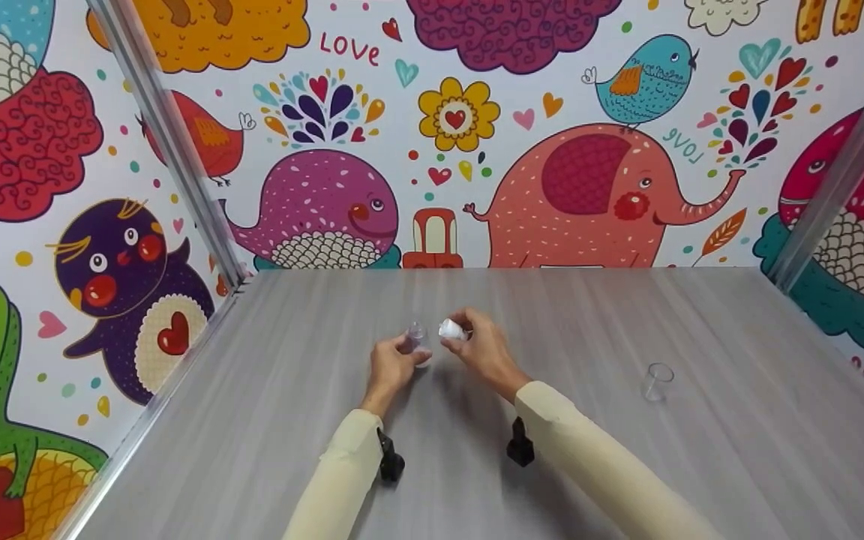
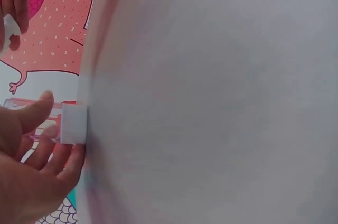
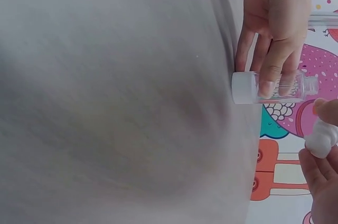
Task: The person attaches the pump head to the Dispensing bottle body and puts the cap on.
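Observation:
My left hand [image 1: 393,367] grips a small clear bottle [image 1: 418,334] between thumb and fingers. Its white base [image 3: 244,87] meets the tabletop in the right wrist view, and the bottle stands upright. At its upper end the narrow clear neck [image 3: 311,85] is uncovered. Just right of the bottle, apart from it, my right hand [image 1: 486,349] pinches a white bottle top [image 1: 451,330], which looks like a pump head. The fingers partly cover this top [image 3: 320,140]. In the left wrist view, the bottle's white base [image 2: 74,123] shows below my left thumb.
A clear, cup-like cylinder [image 1: 658,382] stands on the grey wood-grain table [image 1: 702,465], well right of both hands. Metal posts [image 1: 177,135] and printed cartoon panels [image 1: 447,180] bound the table at the back and sides.

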